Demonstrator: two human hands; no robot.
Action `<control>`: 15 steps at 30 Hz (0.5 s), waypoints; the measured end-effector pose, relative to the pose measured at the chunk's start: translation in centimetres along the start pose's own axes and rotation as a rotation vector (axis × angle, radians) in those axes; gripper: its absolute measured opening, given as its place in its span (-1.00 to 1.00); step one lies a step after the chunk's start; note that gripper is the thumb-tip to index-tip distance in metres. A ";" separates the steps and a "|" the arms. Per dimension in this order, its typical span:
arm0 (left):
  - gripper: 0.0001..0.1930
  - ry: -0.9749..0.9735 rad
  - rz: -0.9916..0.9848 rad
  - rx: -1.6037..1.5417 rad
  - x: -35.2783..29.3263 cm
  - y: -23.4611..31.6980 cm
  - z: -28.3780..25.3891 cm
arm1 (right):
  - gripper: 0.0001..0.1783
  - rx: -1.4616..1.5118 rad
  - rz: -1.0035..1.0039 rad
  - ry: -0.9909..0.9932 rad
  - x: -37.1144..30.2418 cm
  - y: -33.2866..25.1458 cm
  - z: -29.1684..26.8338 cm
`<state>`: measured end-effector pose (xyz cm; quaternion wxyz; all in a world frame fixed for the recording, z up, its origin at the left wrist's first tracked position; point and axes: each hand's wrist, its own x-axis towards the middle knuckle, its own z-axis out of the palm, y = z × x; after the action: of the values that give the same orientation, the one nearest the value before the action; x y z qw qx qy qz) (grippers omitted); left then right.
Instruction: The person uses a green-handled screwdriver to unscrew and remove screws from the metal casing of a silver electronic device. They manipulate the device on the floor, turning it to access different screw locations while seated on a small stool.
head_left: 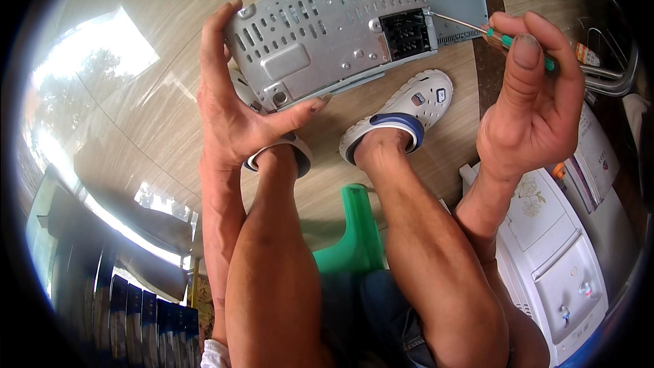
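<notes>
A silver metal car stereo [313, 20], pierced with rows of slots, is held tilted above the floor. My left hand [238, 116] grips its left end, thumb along the near edge and fingers round the far side. A black multi-pin socket [407, 34] sits near its right end. In my right hand [528, 112] a thin screwdriver [503, 38] with a green handle is pinched between thumb and fingers. The shaft reaches left to the stereo's right edge, beside the socket; whether the tip sits in a screw is too small to tell. Behind lies a blue-grey metal plate [458, 0].
My feet in white clogs [415, 99] stand on the glossy tiled floor [136, 143] below the stereo. A green plastic stool [361, 232] is between my legs. To the right are a white appliance [552, 259] and bent metal tubing [613, 78]. Blue boxes [146, 320] line the lower left.
</notes>
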<state>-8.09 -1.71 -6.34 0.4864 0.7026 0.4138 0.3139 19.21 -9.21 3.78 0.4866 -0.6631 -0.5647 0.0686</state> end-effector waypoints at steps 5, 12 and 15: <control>0.39 -0.004 -0.005 0.005 0.1 0.0 -0.1 | -0.76 0.036 -0.089 0.006 0.3 -0.2 0.5; 0.39 -0.005 0.010 0.018 0.2 -0.1 -0.2 | -0.76 -0.005 -0.038 -0.077 0.3 -0.1 -0.3; 0.39 -0.004 0.009 0.022 0.2 0.0 -0.2 | -0.75 -0.099 0.018 -0.024 0.1 -1.0 0.8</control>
<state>-8.18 -1.47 -6.29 0.4782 0.7103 0.4130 0.3102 18.07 -8.80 4.19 0.4459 -0.6905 -0.5671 0.0529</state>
